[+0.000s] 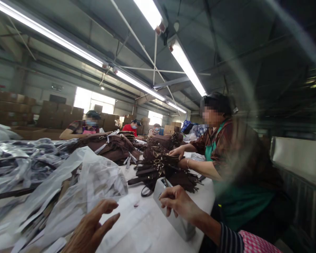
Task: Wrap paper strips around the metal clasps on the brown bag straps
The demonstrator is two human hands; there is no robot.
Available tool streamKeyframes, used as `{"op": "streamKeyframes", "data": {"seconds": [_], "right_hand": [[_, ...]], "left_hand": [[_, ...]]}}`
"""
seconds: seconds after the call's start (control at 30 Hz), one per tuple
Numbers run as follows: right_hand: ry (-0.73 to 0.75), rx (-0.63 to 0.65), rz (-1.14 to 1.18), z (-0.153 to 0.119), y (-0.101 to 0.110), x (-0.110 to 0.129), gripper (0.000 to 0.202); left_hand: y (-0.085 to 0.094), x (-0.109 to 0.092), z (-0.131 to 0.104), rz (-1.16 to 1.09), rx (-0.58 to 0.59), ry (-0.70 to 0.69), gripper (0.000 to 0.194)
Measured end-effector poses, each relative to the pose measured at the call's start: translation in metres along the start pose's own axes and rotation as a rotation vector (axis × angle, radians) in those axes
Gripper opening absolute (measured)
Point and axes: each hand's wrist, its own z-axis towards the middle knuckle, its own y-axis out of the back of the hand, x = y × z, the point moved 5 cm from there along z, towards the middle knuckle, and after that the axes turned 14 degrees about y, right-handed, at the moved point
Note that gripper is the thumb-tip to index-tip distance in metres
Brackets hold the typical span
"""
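My left hand (94,223) is low in the view, thumb and fingers apart, with nothing between them. It is just above the white table (137,232), beside a clear plastic bag (102,175). My right hand (177,202) bends its fingers inward over a grey box-shaped device (184,226) standing on the table, possibly a tape dispenser. Thumb and forefinger come together there; whatever they pinch, if anything, is too small to make out. Behind the device lies a pile of dark brown straps with metal clasps (158,165).
On the right, a co-worker in a green apron (234,203) has both hands on the brown pile. Wrapped plastic bags (23,161) heap up at left. Brown fabric goods (110,144) lie further back. Other people sit across the table, before stacked cartons (55,114).
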Motion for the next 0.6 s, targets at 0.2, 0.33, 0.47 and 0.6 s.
{"op": "streamKeyframes", "data": {"seconds": [0.2,0.33,0.47,0.6], "right_hand": [[-0.003,-0.135,-0.201,-0.002,0.034,-0.005,0.021],[0.024,-0.169,-0.321,-0.001,0.055,0.004,0.019],[0.117,-0.234,-0.551,0.034,0.082,0.019,0.018],[0.206,-0.315,-0.832,0.104,0.113,0.020,0.015]], "left_hand": [[0.000,-0.026,-0.001,0.041,0.060,-0.053,0.037],[-0.007,-0.022,-0.007,0.064,0.082,-0.108,0.035],[-0.014,0.017,-0.009,0.077,-0.067,-0.138,0.033],[-0.016,0.054,-0.010,0.099,-0.208,-0.079,0.038]]}}
